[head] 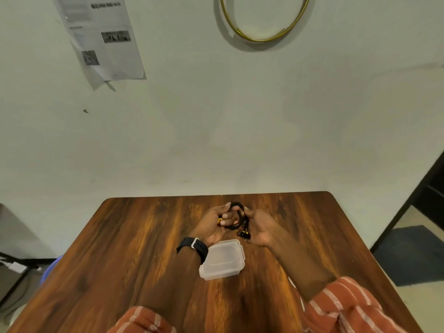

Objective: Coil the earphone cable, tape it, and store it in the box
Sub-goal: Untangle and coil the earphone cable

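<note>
A black earphone cable (238, 213) with yellow accents is looped around the fingers of my left hand (213, 224), held above the far middle of the wooden table (120, 248). My right hand (258, 227) pinches the coil from the right side. The earbuds (243, 234) dangle below the coil between both hands. A small clear plastic box (222, 259) with its lid on lies on the table just under my wrists. No tape is visible.
A black watch (193, 247) is on my left wrist. The table's far edge meets a pale wall with a paper sheet (103, 37) and a gold ring (264, 20). A dark shelf (422, 200) stands at the right.
</note>
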`<control>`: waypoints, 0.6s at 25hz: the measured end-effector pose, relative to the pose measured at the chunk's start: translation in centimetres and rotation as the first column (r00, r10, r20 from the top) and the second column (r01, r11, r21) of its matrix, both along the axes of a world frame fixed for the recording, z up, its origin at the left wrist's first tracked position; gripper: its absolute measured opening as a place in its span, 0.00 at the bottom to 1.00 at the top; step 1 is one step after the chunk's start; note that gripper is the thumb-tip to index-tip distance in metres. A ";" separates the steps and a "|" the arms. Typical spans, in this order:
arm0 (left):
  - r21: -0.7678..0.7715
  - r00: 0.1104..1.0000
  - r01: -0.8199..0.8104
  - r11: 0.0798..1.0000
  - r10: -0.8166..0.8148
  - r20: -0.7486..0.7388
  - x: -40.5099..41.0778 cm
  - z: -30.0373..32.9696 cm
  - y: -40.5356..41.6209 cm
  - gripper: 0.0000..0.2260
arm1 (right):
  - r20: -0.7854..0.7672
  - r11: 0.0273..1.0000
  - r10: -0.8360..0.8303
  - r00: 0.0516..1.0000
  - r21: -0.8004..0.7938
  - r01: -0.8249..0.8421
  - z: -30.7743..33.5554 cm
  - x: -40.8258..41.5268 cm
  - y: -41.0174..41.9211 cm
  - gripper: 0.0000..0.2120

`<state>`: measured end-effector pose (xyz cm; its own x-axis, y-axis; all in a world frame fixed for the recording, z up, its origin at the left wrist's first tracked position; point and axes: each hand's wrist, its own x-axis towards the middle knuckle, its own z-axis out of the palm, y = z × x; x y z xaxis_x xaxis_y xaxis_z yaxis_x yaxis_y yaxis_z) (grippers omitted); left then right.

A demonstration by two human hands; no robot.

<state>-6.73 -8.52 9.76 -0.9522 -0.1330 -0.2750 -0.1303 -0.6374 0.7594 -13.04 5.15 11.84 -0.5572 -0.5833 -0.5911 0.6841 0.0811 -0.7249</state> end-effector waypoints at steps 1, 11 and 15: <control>0.018 1.000 0.027 0.999 -0.027 0.004 0.3 -0.6 0.0 0.14 | 0.005 1.000 -0.025 1.000 0.005 0.025 -1.1 0.2 -0.2 0.16; -0.150 0.958 -0.102 0.983 0.138 0.253 2.6 -6.7 1.6 0.07 | 0.103 0.996 -0.057 0.993 0.079 0.050 -7.8 0.9 1.3 0.11; -0.462 0.881 -0.111 0.880 0.302 0.365 5.9 -11.8 5.0 0.07 | 0.033 0.954 -0.072 0.997 0.295 0.059 -13.3 3.5 3.9 0.09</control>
<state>-0.88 -3.51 -2.07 -0.6973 -0.5055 -0.5082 -0.3937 -0.3224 0.8609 -9.51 9.04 -1.43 -0.5586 -0.3430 -0.7552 0.7253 0.2397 -0.6454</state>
